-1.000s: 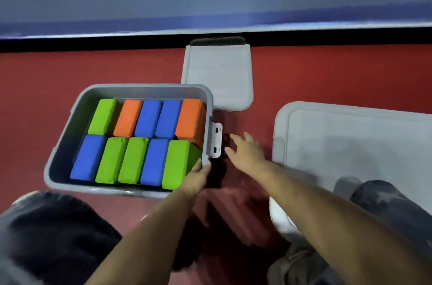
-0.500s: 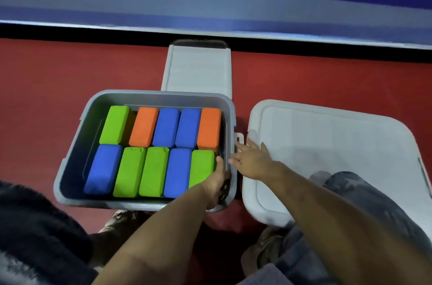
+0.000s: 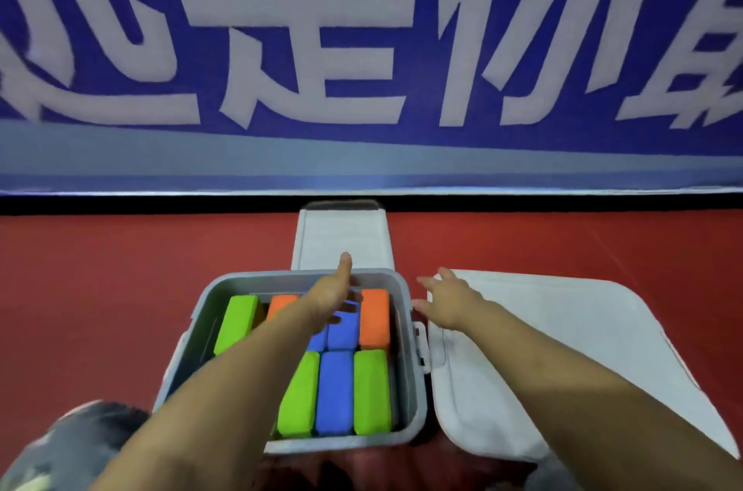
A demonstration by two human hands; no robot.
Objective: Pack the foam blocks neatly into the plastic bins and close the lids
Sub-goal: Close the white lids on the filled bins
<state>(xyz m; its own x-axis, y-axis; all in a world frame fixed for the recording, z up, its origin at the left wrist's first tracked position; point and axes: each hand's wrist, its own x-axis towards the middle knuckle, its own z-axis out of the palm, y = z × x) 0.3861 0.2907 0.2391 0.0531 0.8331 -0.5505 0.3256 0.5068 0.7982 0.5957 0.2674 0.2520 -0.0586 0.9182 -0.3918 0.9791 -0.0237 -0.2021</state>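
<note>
The grey bin (image 3: 406,382) sits on the red floor (image 3: 100,289), open and packed with green, blue and orange foam blocks (image 3: 333,394). The left hand (image 3: 333,285) stretches over it, fingers straight, toward the lid (image 3: 341,237) lying beyond. The right hand (image 3: 446,301), fingers spread and holding nothing, hovers over the closed white bin (image 3: 563,349) just beside.

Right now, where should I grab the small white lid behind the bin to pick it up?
Take the small lid by its near edge, reaching over the bin's back rim. It lies flat on the red floor, so slip fingertips under that edge. The left hand is already stretched toward it.
</note>
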